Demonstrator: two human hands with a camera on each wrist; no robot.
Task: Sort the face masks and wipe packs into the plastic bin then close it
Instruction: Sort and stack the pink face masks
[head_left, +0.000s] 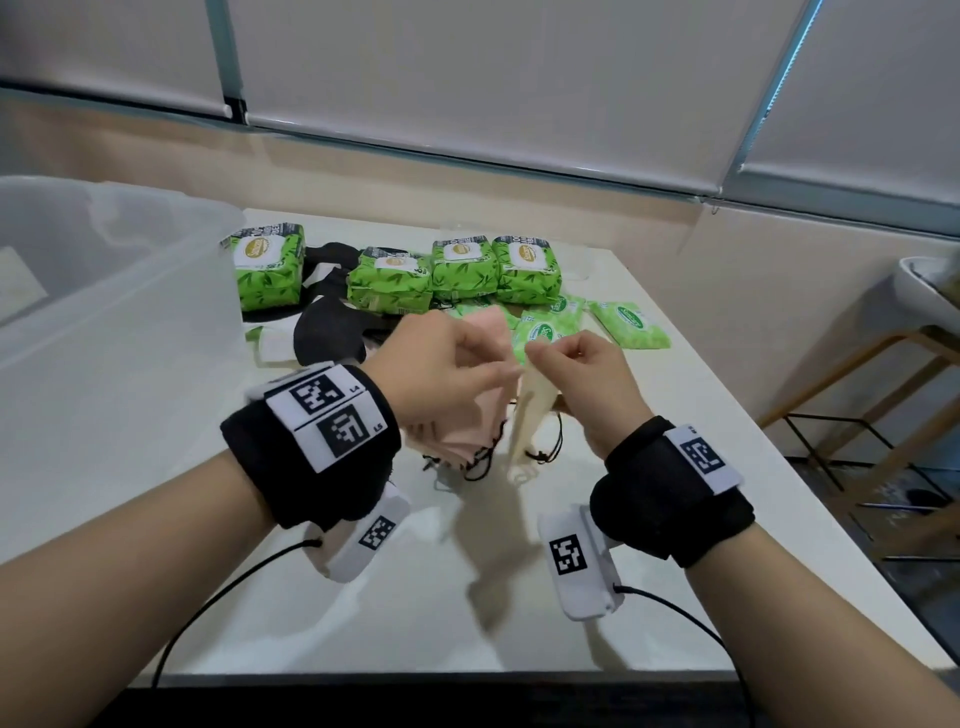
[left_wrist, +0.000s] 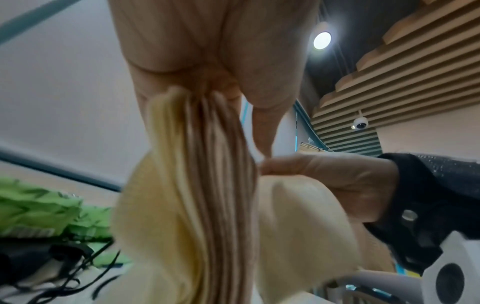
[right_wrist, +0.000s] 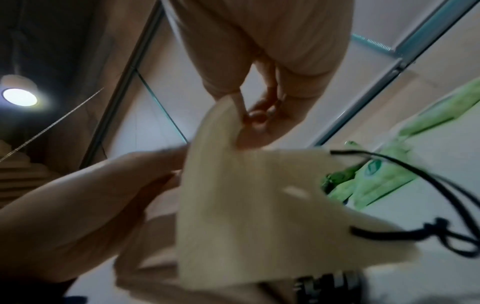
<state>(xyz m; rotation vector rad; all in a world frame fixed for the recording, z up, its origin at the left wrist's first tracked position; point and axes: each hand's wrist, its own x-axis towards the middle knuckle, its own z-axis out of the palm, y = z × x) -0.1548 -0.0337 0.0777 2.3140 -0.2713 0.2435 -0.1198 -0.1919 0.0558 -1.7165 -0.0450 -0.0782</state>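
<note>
My left hand (head_left: 441, 364) has its grip closed on a bunch of pink face masks (head_left: 467, 421), held above the tabletop (head_left: 415, 597). My right hand (head_left: 587, 384) pinches the top edge of a cream face mask (head_left: 530, 415) hanging just beside them. Green wipe packs (head_left: 462, 270) and black masks (head_left: 327, 332) lie behind on the tabletop, with the open plastic bin (head_left: 104, 291) at left.

Pink masks (head_left: 470, 415) and a cream mask (head_left: 530, 415) hang above the table, green wipe packs (head_left: 462, 270) behind.
</note>
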